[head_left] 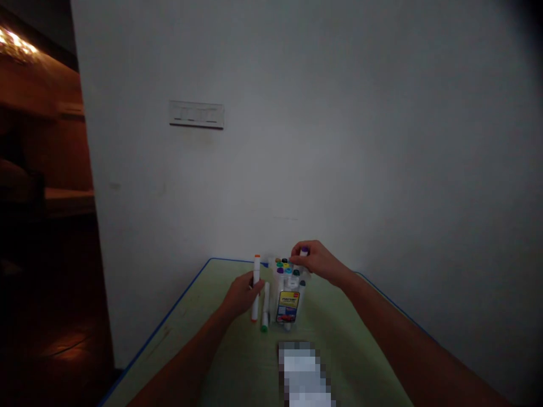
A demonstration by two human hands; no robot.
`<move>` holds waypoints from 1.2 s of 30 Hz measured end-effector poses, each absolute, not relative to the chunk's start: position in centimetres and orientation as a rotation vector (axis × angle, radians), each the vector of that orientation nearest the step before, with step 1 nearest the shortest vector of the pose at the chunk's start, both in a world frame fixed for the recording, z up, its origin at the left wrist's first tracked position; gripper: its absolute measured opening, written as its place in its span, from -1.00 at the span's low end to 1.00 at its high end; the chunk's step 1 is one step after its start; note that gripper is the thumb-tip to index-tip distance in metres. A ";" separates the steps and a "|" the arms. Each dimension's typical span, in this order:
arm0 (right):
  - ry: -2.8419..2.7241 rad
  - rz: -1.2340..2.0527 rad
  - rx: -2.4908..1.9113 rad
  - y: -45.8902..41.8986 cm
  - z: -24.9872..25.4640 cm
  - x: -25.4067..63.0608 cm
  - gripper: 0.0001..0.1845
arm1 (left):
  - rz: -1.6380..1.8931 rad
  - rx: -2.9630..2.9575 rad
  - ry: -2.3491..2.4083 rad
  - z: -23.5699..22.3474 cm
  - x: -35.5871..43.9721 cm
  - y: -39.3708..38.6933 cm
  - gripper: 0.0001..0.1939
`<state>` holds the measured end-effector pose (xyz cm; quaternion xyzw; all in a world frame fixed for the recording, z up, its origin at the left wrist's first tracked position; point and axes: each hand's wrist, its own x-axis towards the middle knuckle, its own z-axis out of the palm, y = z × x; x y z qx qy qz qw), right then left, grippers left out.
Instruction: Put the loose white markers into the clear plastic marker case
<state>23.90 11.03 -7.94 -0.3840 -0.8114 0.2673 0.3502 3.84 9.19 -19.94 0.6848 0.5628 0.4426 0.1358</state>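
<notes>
Upright in my left hand (241,295) is a white marker with orange ends (256,302), gripped between thumb and fingers. My right hand (314,259) is closed on a purple-tipped marker (304,252) at the back right of a clear marker case (274,302). Whether that marker's lower end is inside the case is hidden. Several markers with coloured ends (286,265) stand in the case, which bears a yellow and blue label (288,306). Between my left hand and the case is a white marker with a green end (266,308).
The green table (186,316) has a blue edge and its far side is near a pale wall (297,141). A blurred-out flat object (303,373) lies near the front. A switch plate (196,115) is on the wall. To the left is a dim room.
</notes>
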 end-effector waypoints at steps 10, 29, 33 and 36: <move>-2.303 0.741 -1.047 12.1 -6.7 24.5 -0.95 | 1.254 2.005 1.648 -20.1 3.9 9.4 -0.76; -1.988 0.295 -0.835 10.7 -1.9 24.2 -0.92 | 1.259 1.976 1.623 -19.6 4.2 8.9 -0.78; -1.951 0.250 -0.787 10.6 -1.3 24.3 -0.93 | 1.251 1.967 1.618 -19.7 4.2 8.9 -0.78; -1.952 0.229 -0.793 10.6 -1.1 24.2 -0.93 | 1.235 1.982 1.637 -19.8 4.1 9.1 -0.77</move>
